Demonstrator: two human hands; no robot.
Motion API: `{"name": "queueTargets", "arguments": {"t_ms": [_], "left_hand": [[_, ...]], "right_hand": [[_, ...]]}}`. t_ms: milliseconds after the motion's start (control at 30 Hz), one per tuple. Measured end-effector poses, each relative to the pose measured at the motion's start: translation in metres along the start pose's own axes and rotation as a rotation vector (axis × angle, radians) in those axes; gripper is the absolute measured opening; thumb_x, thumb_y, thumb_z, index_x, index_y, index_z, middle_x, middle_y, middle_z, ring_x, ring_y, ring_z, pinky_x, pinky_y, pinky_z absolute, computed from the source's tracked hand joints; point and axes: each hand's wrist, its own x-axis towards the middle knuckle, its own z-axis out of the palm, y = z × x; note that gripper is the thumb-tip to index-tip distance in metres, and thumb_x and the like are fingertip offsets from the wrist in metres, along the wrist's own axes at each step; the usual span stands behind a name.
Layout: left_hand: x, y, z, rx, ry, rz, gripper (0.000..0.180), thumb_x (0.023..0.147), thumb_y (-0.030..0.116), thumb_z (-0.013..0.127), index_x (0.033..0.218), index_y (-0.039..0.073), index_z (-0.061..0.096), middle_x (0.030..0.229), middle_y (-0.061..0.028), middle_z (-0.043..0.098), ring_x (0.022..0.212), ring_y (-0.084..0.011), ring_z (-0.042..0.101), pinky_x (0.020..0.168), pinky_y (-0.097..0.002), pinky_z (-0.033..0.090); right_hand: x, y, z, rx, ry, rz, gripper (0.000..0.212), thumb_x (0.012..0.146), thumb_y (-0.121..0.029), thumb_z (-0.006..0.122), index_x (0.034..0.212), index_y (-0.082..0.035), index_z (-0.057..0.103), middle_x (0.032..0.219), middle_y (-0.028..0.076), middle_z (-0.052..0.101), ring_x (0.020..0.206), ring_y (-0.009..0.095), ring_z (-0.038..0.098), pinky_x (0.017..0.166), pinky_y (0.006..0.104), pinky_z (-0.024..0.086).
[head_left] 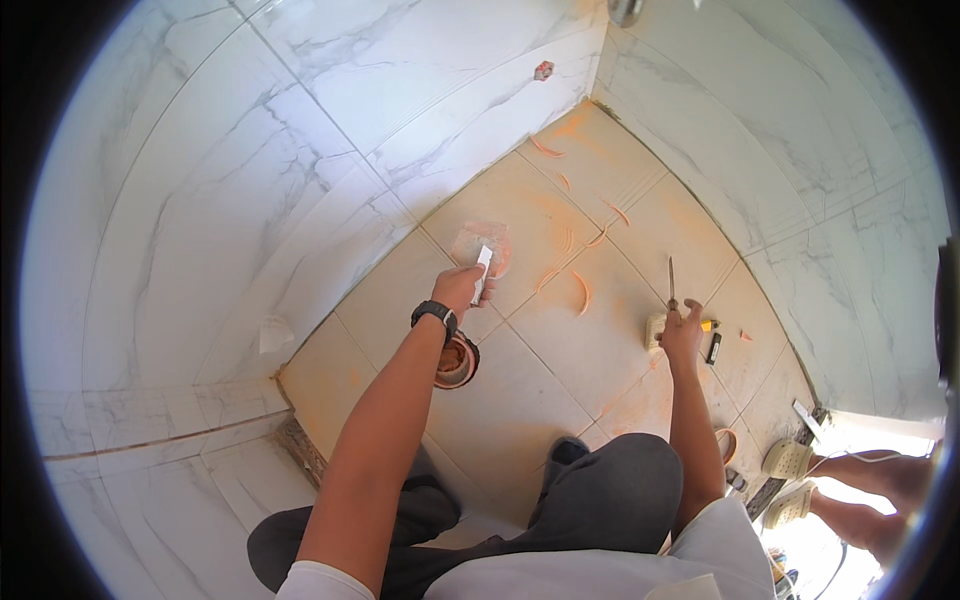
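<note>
My left hand, with a dark watch on its wrist, is closed around the white handle of a flat trowel-like tool. A pinkish, smeared flat patch shows just beyond it; whether it is the tool's blade I cannot tell. Below that wrist stands a round, reddish-rimmed container with brownish matter inside, partly covered by my forearm. My right hand grips a thin, screwdriver-like tool with its tip pointing away from me. Next to those fingers is a cream-coloured block.
Curved orange strips lie scattered over the dusty beige floor tiles. A yellow tool and a small black item sit right of my right hand. Marbled walls meet ahead. Another person's beige clogs stand by the threshold.
</note>
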Motion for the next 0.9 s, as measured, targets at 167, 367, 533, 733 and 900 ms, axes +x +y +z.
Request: {"name": "queueTargets", "arguments": {"t_ms": [167, 367, 533, 733, 900], "left_hand": [[0.012, -0.001, -0.006, 0.024, -0.042, -0.039, 0.027, 0.100, 0.024, 0.057, 0.107, -0.001, 0.065, 0.087, -0.0084, 0.066, 0.073, -0.0170, 0.063, 0.067, -0.0322, 0.052], [0.016, -0.004, -0.017, 0.035, -0.066, -0.048, 0.030, 0.100, 0.027, 0.058, 0.107, -0.001, 0.065, 0.087, -0.0079, 0.066, 0.071, -0.0164, 0.062, 0.065, -0.0311, 0.052], [0.022, -0.006, -0.020, 0.310, -0.025, 0.052, 0.035, 0.097, 0.035, 0.061, 0.104, 0.002, 0.068, 0.082, -0.0051, 0.068, 0.060, -0.0121, 0.056, 0.054, -0.0269, 0.044], [0.033, -0.016, -0.017, 0.375, 0.043, 0.165, 0.037, 0.095, 0.036, 0.061, 0.099, 0.001, 0.072, 0.075, -0.0047, 0.067, 0.056, -0.0105, 0.052, 0.052, -0.0262, 0.042], [0.035, -0.020, -0.018, 0.411, 0.063, 0.229, 0.037, 0.094, 0.034, 0.060, 0.097, -0.001, 0.072, 0.072, -0.0051, 0.066, 0.056, -0.0102, 0.052, 0.052, -0.0269, 0.043]], "right_hand": [[-0.035, -0.022, -0.008, 0.000, 0.012, -0.081, 0.047, 0.090, -0.025, 0.065, 0.125, 0.003, 0.052, 0.067, 0.014, 0.064, 0.048, 0.021, 0.061, 0.048, 0.0326, 0.048], [-0.071, -0.064, 0.002, 0.402, -0.402, -0.241, 0.025, 0.094, -0.022, 0.068, 0.104, 0.000, 0.063, 0.064, -0.001, 0.054, 0.052, 0.006, 0.051, 0.049, 0.0245, 0.041], [-0.076, -0.107, 0.050, -0.027, -0.535, -0.623, 0.034, 0.096, -0.032, 0.063, 0.097, 0.001, 0.057, 0.064, 0.013, 0.059, 0.058, 0.027, 0.061, 0.055, 0.0378, 0.047], [-0.081, -0.135, 0.108, -0.172, -0.509, -0.742, 0.033, 0.096, -0.033, 0.061, 0.096, 0.000, 0.056, 0.072, 0.021, 0.064, 0.068, 0.040, 0.064, 0.061, 0.0466, 0.049], [-0.087, -0.131, 0.125, -0.260, -0.538, -0.712, 0.032, 0.095, -0.030, 0.062, 0.099, 0.000, 0.054, 0.075, 0.021, 0.065, 0.071, 0.041, 0.065, 0.063, 0.0490, 0.049]]}}
